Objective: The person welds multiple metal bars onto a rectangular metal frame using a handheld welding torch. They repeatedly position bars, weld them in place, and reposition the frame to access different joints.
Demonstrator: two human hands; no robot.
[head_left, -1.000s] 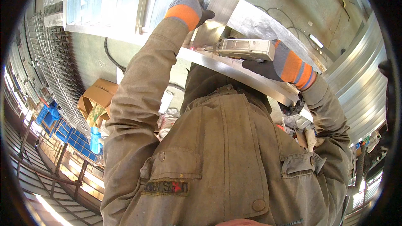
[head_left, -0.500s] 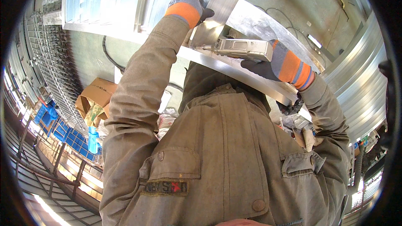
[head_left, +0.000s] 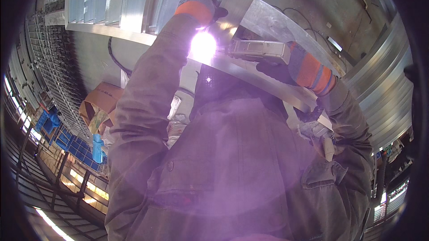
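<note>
My right hand (head_left: 308,69), in an orange, grey and black glove, is closed on a boxy metal welding gun (head_left: 260,51). The gun's nozzle points left at a dazzling white-violet glow (head_left: 203,47), which hides the joint under it. A long silvery metal bar (head_left: 263,81) runs slantwise below the gun, close to my body. Just above the glow, my left hand (head_left: 197,7), gloved alike, lies with curled fingers on the edge of a ribbed shiny metal panel (head_left: 129,2). Its fingertips are partly out of sight.
Another ribbed metal sheet (head_left: 380,80) curves along the right. A cardboard box (head_left: 100,102) stands at the left beside dark stacked metal racks (head_left: 56,62). Cables (head_left: 117,58) trail over the floor. Blue crates (head_left: 76,147) sit farther left.
A blinding light has flared at the gun's tip, and the picture has darkened with a violet haze. Both hands and the gun have barely shifted.
</note>
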